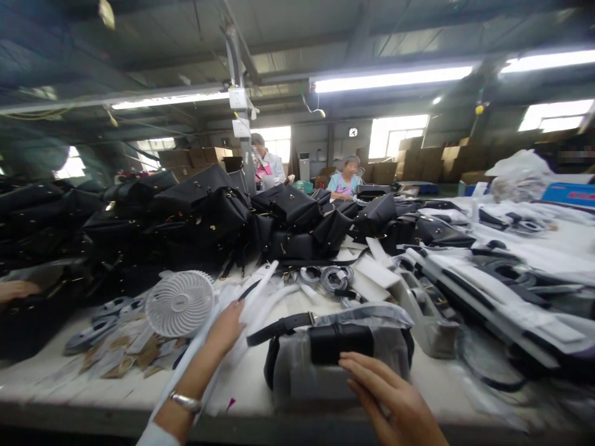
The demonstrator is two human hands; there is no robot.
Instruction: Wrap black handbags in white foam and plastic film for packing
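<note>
A black handbag (341, 342) stands on the table in front of me, partly covered in thin white wrapping. A black strap with a buckle (289, 324) lies across its top. My right hand (388, 390) is at the bag's front, fingers stretched out, the fingertips at the lower edge of the black flap. To the left of the bag, my left hand (226, 328) is closed on a long strap in white wrapping (263, 279); a black part shows just beyond the fingers. Some of those fingers are blurred and hidden.
A white round fan (180, 303) stands left of my left hand, near scattered brown and clear pieces (134, 353). Black bags (199, 210) are heaped behind. A grey bin (430, 316) and wrapped straps (502, 297) lie right. Another person's hand (18, 290) is far left; two people work behind.
</note>
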